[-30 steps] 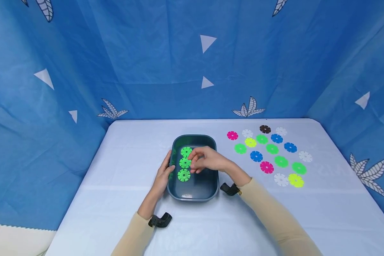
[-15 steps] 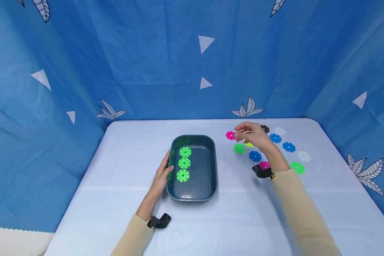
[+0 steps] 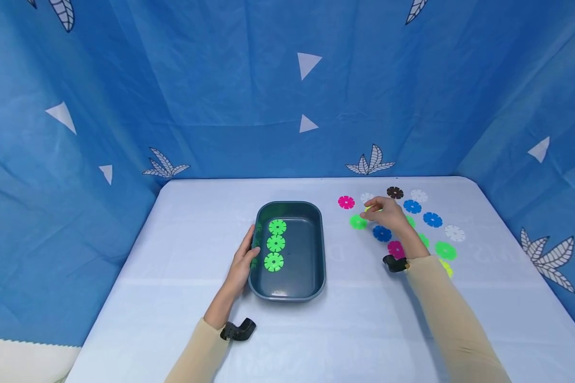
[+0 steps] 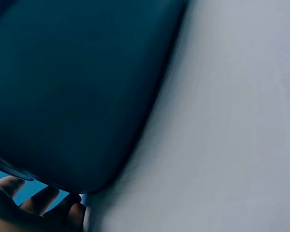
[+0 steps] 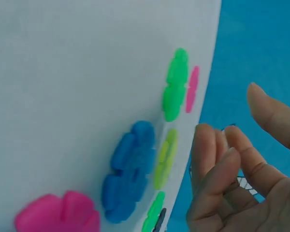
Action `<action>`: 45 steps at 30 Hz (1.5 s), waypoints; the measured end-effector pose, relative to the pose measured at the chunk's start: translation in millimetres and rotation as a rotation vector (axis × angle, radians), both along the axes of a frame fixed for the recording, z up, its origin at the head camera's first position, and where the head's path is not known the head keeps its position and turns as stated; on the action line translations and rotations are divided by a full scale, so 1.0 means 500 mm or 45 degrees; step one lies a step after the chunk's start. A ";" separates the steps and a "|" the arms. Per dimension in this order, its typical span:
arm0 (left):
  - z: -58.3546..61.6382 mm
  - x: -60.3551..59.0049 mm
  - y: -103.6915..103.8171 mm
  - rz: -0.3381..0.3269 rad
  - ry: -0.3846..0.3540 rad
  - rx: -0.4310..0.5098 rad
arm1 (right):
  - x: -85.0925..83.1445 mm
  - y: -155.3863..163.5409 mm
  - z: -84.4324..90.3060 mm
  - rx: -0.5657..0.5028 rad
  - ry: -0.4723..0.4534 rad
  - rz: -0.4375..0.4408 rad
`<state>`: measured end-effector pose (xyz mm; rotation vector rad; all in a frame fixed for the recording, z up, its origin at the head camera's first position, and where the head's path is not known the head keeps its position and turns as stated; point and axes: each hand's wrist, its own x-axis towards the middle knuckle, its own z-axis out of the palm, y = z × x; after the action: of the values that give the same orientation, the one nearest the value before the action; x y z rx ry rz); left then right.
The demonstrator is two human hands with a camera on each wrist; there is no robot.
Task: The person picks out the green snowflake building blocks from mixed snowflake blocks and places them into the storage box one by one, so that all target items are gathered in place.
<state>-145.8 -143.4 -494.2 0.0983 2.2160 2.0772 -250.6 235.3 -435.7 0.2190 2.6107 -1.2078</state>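
A dark teal tray (image 3: 303, 260) sits mid-table with three green notched discs (image 3: 276, 243) in a row along its left side. My left hand (image 3: 243, 263) grips the tray's left rim; in the left wrist view its fingers (image 4: 43, 203) show beyond the tray's (image 4: 77, 87) edge. My right hand (image 3: 380, 211) hovers low over the loose discs on the right, fingers loosely curled above a yellow-green disc (image 5: 165, 157), thumb apart, holding nothing (image 5: 227, 121). A green disc (image 3: 358, 222) and a blue disc (image 3: 381, 233) lie just beside it.
Several more discs lie spread on the white table (image 3: 182, 298) at the right: pink (image 3: 346, 202), dark brown (image 3: 395, 192), white (image 3: 454, 233), blue (image 3: 432, 219), green (image 3: 444, 250). Blue cloth walls (image 3: 220, 106) close in the back and both sides.
My right hand left the tray, swung right over the loose discs, then came down and slightly nearer, above the yellow-green disc. The left hand and tray stayed put.
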 end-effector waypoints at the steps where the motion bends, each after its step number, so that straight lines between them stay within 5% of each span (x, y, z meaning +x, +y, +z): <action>1: 0.000 0.000 0.000 0.002 0.000 0.001 | -0.001 0.000 -0.005 0.016 -0.009 0.001; 12: -0.001 0.002 0.003 0.006 -0.004 -0.008 | -0.002 0.005 -0.051 0.121 0.011 0.074; 23: 0.004 -0.001 0.001 0.009 0.002 -0.011 | -0.001 -0.015 -0.053 0.241 0.023 0.113; 45: 0.005 0.005 0.004 0.015 -0.006 -0.005 | 0.003 -0.024 -0.050 0.257 0.069 0.074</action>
<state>-143.5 -141.2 -491.4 0.0803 2.2236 2.0767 -249.1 223.1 -460.8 0.1486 2.7661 -0.9442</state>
